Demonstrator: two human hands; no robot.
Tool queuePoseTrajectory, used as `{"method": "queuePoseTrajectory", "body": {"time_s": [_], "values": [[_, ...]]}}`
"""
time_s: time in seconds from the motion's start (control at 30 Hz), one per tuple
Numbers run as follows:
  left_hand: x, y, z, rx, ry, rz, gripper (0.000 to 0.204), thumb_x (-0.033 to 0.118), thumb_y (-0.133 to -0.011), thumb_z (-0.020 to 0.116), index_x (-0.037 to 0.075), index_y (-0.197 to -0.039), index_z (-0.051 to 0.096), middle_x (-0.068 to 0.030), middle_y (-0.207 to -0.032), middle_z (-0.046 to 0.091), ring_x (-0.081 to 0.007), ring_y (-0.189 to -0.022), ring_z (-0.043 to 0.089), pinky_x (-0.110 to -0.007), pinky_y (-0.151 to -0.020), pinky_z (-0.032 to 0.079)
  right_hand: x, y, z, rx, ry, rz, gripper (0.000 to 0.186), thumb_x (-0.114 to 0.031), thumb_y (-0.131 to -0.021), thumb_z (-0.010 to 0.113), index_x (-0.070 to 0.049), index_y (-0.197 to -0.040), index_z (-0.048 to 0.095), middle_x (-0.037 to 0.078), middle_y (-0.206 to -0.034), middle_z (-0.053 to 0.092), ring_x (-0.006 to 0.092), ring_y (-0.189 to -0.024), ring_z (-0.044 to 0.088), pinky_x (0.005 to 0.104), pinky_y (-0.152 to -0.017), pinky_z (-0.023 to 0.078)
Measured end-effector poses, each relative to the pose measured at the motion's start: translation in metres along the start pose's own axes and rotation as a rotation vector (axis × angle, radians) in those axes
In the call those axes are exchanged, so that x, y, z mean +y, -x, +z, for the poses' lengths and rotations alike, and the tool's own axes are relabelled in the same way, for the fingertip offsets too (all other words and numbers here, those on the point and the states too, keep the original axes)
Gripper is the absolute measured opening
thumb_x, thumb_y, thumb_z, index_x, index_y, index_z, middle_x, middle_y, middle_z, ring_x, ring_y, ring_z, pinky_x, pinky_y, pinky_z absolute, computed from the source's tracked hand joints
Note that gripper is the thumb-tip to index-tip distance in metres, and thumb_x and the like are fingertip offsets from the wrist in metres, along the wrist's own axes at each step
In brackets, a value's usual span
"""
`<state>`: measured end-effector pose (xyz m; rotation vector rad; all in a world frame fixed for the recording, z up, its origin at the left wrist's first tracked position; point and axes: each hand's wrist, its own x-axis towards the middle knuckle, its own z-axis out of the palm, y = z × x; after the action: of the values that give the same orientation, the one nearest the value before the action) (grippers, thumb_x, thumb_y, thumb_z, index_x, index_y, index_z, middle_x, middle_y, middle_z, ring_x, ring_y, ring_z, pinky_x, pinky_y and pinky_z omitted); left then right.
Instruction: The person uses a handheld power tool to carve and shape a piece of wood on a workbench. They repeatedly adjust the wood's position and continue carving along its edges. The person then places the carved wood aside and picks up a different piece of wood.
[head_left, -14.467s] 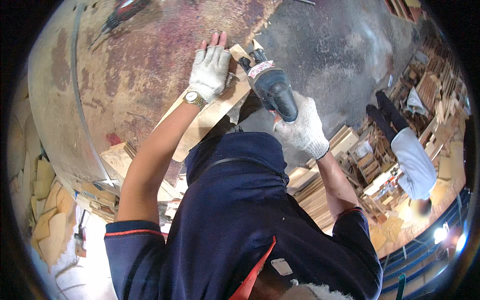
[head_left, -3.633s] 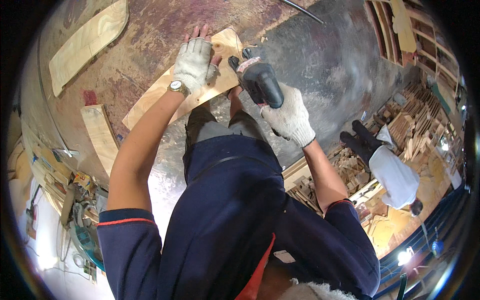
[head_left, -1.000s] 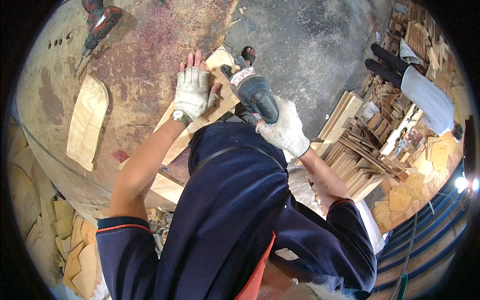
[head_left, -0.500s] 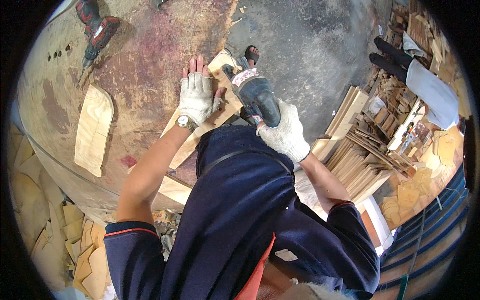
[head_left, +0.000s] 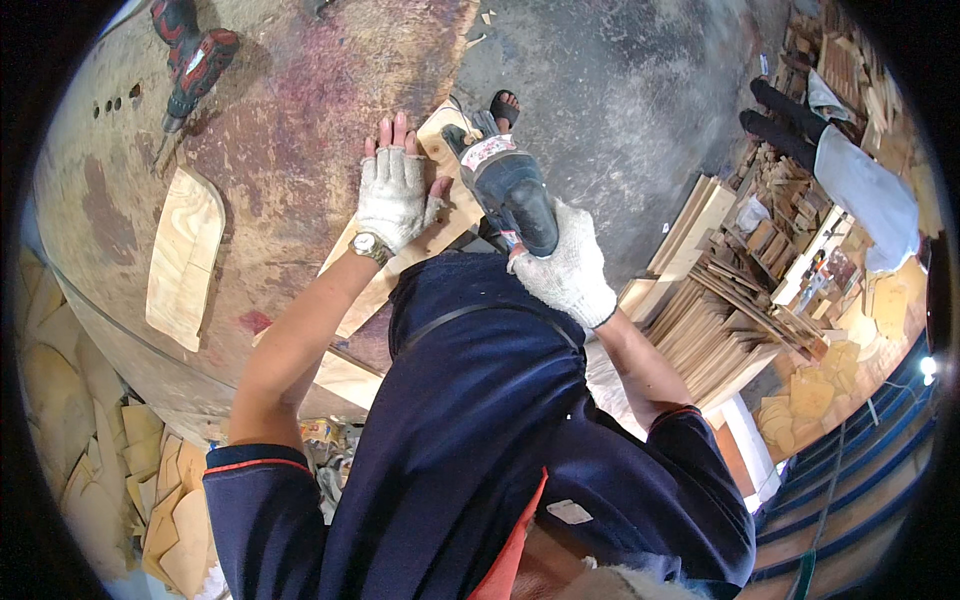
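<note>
My left hand (head_left: 392,200), in a cream fingerless glove, lies flat with fingers apart on a plywood board (head_left: 438,122) near the bench edge. My gloved right hand (head_left: 565,270) grips a dark jigsaw (head_left: 515,200) with a patterned band, whose front sits on the board beside my left hand; the blade is too small to make out. A curved plywood piece (head_left: 185,255) lies separately to the left on the worn bench (head_left: 105,230). A red-and-black drill (head_left: 200,65) rests at the top left.
A sandalled foot (head_left: 505,108) shows beyond the board on the grey floor (head_left: 620,100). At right, a co-worker (head_left: 860,190) in dark trousers and pale top is among stacked timber (head_left: 700,320) and offcuts. Thin cut sheets (head_left: 165,510) are heaped at lower left.
Over the last second the hands and jigsaw have barely moved, shifting slightly down in view. Compared with 3.6 seconds ago, the view has shifted, bringing the drill back into sight.
</note>
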<state>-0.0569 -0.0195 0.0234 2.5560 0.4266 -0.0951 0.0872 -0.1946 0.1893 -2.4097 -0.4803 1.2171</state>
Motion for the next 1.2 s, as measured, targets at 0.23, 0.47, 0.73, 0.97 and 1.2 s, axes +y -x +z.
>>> {"method": "queuePoseTrajectory", "body": {"time_s": [0.23,0.47,0.73,0.97,1.2], "values": [[0.0,-0.001,-0.002,-0.022,0.042,-0.024,0.085,0.042,-0.092,0.065,-0.014,-0.148,0.033,-0.0289,-0.165,0.018,-0.0454,-0.154,0.016,-0.056,-0.125,0.013,-0.013,0.001,-0.004,0.072,0.051,-0.066,0.052,-0.02,-0.072,0.076,-0.001,-0.118,0.062,0.027,-0.1,0.066,0.0473,-0.096,0.064,0.0526,-0.086,0.052],[0.0,-0.001,-0.002,-0.034,0.036,-0.032,0.085,0.042,-0.093,0.065,-0.014,-0.148,0.033,-0.0282,-0.165,0.019,-0.0449,-0.154,0.016,-0.055,-0.125,0.013,-0.019,-0.006,-0.009,0.008,-0.01,-0.059,0.049,-0.019,-0.071,0.076,0.0,-0.114,0.062,0.026,-0.094,0.068,0.046,-0.09,0.067,0.0512,-0.08,0.054],[0.002,-0.003,-0.004,-0.054,0.002,-0.045,0.083,0.044,-0.094,0.062,-0.014,-0.146,0.036,-0.0279,-0.165,0.021,-0.0436,-0.155,0.017,-0.055,-0.125,0.013,-0.016,-0.002,-0.004,0.085,0.075,-0.067,0.061,-0.023,-0.071,0.077,0.001,-0.124,0.058,0.029,-0.102,0.065,0.0487,-0.098,0.062,0.0537,-0.087,0.052],[0.002,-0.003,-0.004,-0.053,-0.014,-0.047,0.083,0.047,-0.095,0.059,-0.014,-0.146,0.036,-0.0279,-0.165,0.021,-0.0436,-0.154,0.017,-0.055,-0.125,0.013,-0.015,-0.007,-0.005,0.073,0.127,-0.061,0.065,-0.024,-0.071,0.077,0.001,-0.127,0.058,0.03,-0.104,0.064,0.0483,-0.099,0.062,0.0533,-0.089,0.052],[0.0,-0.001,-0.001,-0.035,-0.004,-0.034,0.081,0.047,-0.096,0.058,-0.014,-0.146,0.037,-0.0272,-0.166,0.02,-0.0435,-0.154,0.017,-0.056,-0.124,0.014,-0.012,-0.013,-0.008,-0.066,0.079,0.058,0.07,-0.026,-0.071,0.078,0.0,-0.131,0.056,0.029,-0.109,0.063,0.0471,-0.106,0.06,0.053,-0.093,0.05]]}}
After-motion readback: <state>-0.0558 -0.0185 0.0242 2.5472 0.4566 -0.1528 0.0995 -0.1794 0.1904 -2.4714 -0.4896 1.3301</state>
